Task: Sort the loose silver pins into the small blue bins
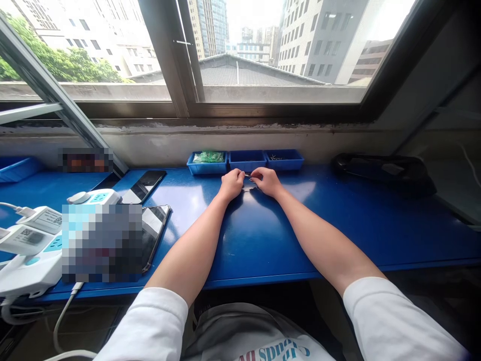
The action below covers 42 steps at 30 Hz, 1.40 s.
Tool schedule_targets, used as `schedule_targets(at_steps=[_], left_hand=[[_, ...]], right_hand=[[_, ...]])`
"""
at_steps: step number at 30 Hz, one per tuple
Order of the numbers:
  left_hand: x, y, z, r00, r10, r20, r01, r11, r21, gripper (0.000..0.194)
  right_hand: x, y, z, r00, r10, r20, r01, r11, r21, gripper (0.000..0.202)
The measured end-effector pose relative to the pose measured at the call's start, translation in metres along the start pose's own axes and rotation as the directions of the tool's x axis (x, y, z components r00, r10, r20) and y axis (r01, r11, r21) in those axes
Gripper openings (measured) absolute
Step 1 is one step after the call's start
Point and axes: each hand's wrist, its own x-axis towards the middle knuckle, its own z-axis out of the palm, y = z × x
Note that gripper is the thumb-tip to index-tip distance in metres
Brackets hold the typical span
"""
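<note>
Both my hands meet over the blue tabletop, just in front of a row of blue bins. My left hand (232, 183) is closed, thumb and forefinger pinching a small thin metallic piece (248, 175). On the other side my right hand (266, 181) is closed too, its fingertips pinching at the same piece. Its exact kind is too small to make out. Behind my left hand, the left bin (209, 169) holds green-and-clear plastic packets (208, 157). The middle bin (248, 164) is dark inside. Small metal parts (278, 157) lie in the right bin (291, 165).
To the left are a phone (145, 186), a second device (156, 225) partly blurred out, and a white power strip (33, 273) with plugs and cables. A dark bulky object (383, 170) lies at the back right. The window wall (158, 143) bounds the blue table (255, 245) behind.
</note>
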Motion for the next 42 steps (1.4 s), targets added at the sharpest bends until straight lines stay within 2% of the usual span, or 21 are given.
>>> schedule_targets(at_steps=[3,8,15,19,24,28,32,37,42], left_hand=[[-0.001,-0.001,0.0,1.0,0.022,-0.002,-0.022,1.0,-0.019,0.024],[-0.002,-0.004,0.001,0.99,0.14,-0.028,-0.141,0.987,-0.073,0.018],[-0.001,-0.005,0.002,0.991,0.136,-0.011,-0.136,0.99,0.023,0.031],[0.0,-0.004,0.003,0.993,0.116,0.001,-0.116,0.991,0.071,0.038],[0.0,-0.004,0.003,0.997,0.069,0.026,-0.071,0.994,0.086,0.04],[0.0,-0.004,0.003,0.998,0.061,0.025,-0.063,0.994,0.095,0.041],[-0.002,-0.002,0.002,0.997,0.062,0.039,-0.065,0.994,0.089,0.041],[-0.003,0.002,0.001,0.999,0.036,0.013,-0.037,0.994,0.098,0.034],[-0.003,0.003,0.002,0.997,0.065,0.03,-0.068,0.992,0.106,0.034]], right_hand=[[0.0,-0.001,-0.002,0.999,0.018,-0.028,-0.018,0.999,-0.027,0.01],[0.001,-0.002,-0.002,0.999,0.002,-0.032,-0.003,0.999,-0.053,0.016],[0.001,-0.006,-0.003,0.999,0.048,-0.014,-0.049,0.998,-0.047,0.027],[0.0,-0.008,-0.003,0.993,0.114,-0.007,-0.112,0.988,0.109,0.026],[0.0,-0.008,-0.004,0.985,0.171,-0.004,-0.159,0.922,0.353,0.027],[0.001,-0.008,-0.007,0.978,0.207,0.033,-0.2,0.873,0.445,0.026],[0.001,-0.009,-0.009,0.971,0.239,0.021,-0.219,0.85,0.479,0.026],[0.0,-0.009,-0.01,0.973,0.222,-0.069,-0.179,0.903,0.391,0.026],[0.0,-0.007,-0.012,0.96,0.161,-0.23,-0.16,0.987,0.025,0.035]])
